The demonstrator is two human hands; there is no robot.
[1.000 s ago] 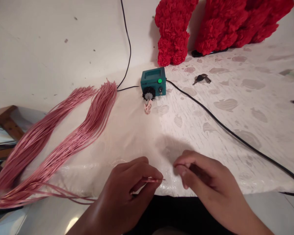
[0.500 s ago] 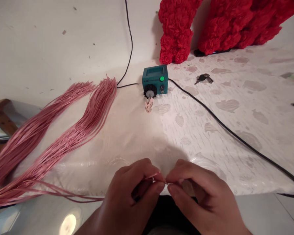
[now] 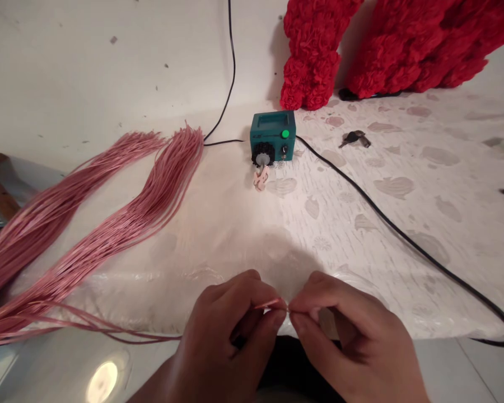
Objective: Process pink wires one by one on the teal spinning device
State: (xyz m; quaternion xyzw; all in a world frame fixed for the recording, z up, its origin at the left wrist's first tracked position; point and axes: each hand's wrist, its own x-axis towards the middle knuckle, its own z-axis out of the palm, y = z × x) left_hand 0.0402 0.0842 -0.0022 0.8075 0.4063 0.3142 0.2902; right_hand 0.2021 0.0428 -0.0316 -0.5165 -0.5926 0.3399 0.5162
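My left hand (image 3: 231, 330) is closed in a pinch on a thin pink wire (image 3: 271, 304). The strands trailing from the bundle run in under this hand. My right hand (image 3: 353, 330) also pinches, its thumb and forefinger meeting the left fingertips at the wire's tiny end, mostly hidden by the fingers. Both hands are at the table's front edge. To the left lies a long folded bundle of pink wires (image 3: 121, 212). A small teal box (image 3: 273, 134) with a green button, a black toothed wheel and a pale pink clip-like piece (image 3: 261, 178) stands beyond my hands.
Red flower-covered shapes (image 3: 311, 56) stand at the back by the wall. A black cable (image 3: 386, 218) runs from the box to the right front edge. Keys (image 3: 355, 139) lie on the patterned tablecloth (image 3: 319, 224). A wooden stool (image 3: 0, 184) is at far left.
The view has shifted slightly, so the table's things sit a little further right. Both hands keep their pinch at the wire's end, with a bit more of the strand showing at the left fingers.
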